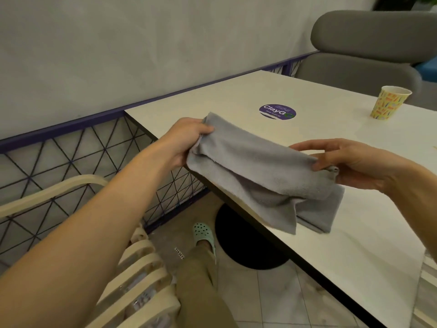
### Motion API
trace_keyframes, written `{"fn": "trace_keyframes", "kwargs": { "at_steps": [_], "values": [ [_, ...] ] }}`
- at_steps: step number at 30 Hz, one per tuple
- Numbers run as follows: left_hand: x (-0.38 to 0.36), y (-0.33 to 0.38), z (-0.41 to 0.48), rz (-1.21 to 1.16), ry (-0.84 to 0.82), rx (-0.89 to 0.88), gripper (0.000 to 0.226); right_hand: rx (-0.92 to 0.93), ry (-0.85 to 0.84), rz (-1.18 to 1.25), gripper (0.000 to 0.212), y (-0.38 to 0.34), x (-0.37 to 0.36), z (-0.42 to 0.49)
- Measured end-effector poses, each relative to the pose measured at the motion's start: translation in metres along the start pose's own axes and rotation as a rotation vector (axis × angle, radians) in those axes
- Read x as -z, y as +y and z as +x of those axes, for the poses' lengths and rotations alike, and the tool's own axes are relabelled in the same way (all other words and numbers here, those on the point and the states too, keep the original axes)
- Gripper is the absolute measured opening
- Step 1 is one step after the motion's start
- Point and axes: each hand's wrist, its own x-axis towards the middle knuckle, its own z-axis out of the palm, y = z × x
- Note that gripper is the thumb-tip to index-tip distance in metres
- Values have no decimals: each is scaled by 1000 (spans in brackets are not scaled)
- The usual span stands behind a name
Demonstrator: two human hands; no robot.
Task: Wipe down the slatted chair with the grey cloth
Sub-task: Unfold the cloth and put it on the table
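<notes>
The grey cloth [260, 171] hangs folded between both hands above the near edge of the white table [236, 100]. My left hand [184, 140] grips its left end, fingers curled round the fabric. My right hand [350, 162] pinches its right end between thumb and fingers. The cream slatted chair [139, 275] stands low at the lower left, under my left forearm, which hides much of it. Its curved back rail [47, 192] shows to the left.
A patterned yellow paper cup [387, 102] stands on the table's far right, and a round purple sticker [277, 111] lies near its middle. A purple wire-mesh fence [71, 150] runs along the wall. A grey padded chair [369, 53] sits beyond. The black table base [246, 242] and my foot are below.
</notes>
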Motion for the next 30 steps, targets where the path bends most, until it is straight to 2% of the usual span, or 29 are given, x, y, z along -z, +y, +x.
{"fn": "trace_keyframes", "kwargs": {
  "at_steps": [2, 5, 7, 10, 14, 17, 19, 22, 24, 27, 30],
  "values": [
    [1, -7, 8, 7, -36, 40, 19, -41, -11, -53, 82, 6, 4, -3],
    [-4, -18, 15, 34, -85, 69, 31, -75, -6, -98, 72, 12, 7, -7],
    [-7, -22, 18, 10, -112, 71, 32, -86, 20, -73, 64, 14, 9, -10],
    [-10, -21, 19, -81, -199, 96, 32, -85, 18, 14, 68, 16, 15, -17],
    [-11, -18, 20, -216, -278, 159, 31, -47, 25, 123, 46, 10, 18, -28],
    [-14, -23, 26, -162, -301, 159, 31, -60, 8, 145, 64, 11, 24, -33],
    [-15, -31, 31, 94, -227, 79, 32, -146, 49, 8, 68, 13, 27, -36],
    [-14, -40, 35, 400, -105, -94, 34, -226, 182, -306, 49, 14, 21, -39],
    [-12, -41, 32, 489, -8, -246, 33, -135, 301, -574, 38, 14, 13, -44],
    [-11, -41, 20, 602, 41, -411, 24, 60, 556, -1006, 40, 17, -7, -55],
    [-12, -45, 11, 727, 10, -432, 21, 200, 570, -1086, 35, 26, -35, -64]
  ]
}}
